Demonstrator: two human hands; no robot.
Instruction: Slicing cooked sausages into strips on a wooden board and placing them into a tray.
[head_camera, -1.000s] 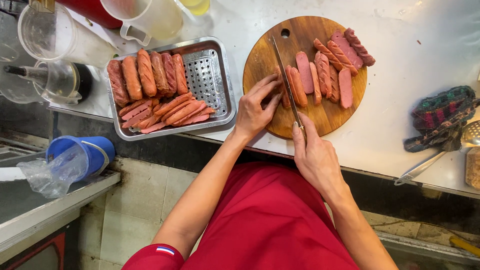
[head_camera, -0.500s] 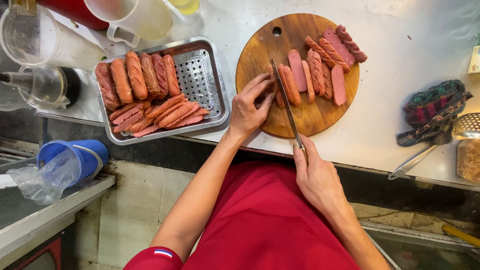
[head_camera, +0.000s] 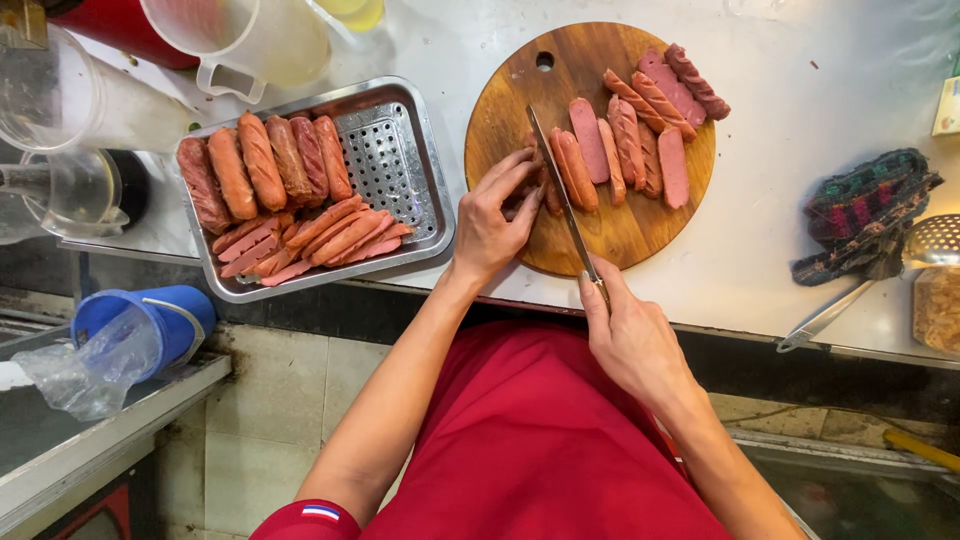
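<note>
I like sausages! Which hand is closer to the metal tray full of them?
Left. The left hand is on the cutting board beside the tray; the right hand holds the knife farther away.
</note>
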